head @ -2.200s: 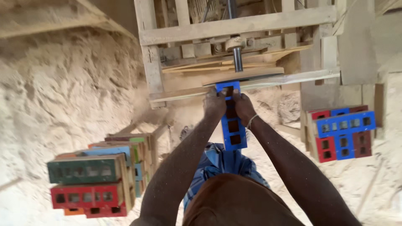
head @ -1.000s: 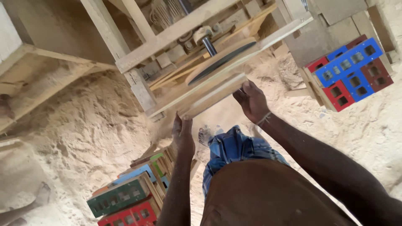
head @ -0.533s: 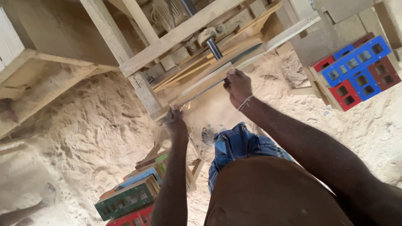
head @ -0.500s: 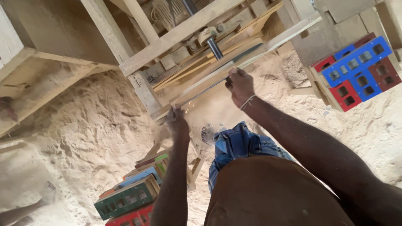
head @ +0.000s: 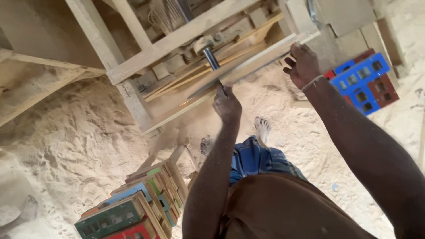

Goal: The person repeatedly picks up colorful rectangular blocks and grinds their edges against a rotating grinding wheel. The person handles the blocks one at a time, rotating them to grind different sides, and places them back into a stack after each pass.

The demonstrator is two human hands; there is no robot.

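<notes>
I stand at a rough wooden saw bench with a metal shaft and a thin dark blade at its middle. A long pale wooden strip lies along the bench's near edge. My left hand is curled against that strip just right of the blade. At the strip's right end, my right hand, a thin band on its wrist, has its fingers hooked over the strip. My bare feet stand in sawdust below.
A blue slotted crate lies on red ones on the ground at right. Stacked green, red and blue crates with wooden slats stand at lower left. Heaped sawdust covers the ground around the bench legs.
Earlier both hands held a blue crate together at the blade. The crate is gone from them, and they have spread apart along the strip, the right one sliding toward its right end.
</notes>
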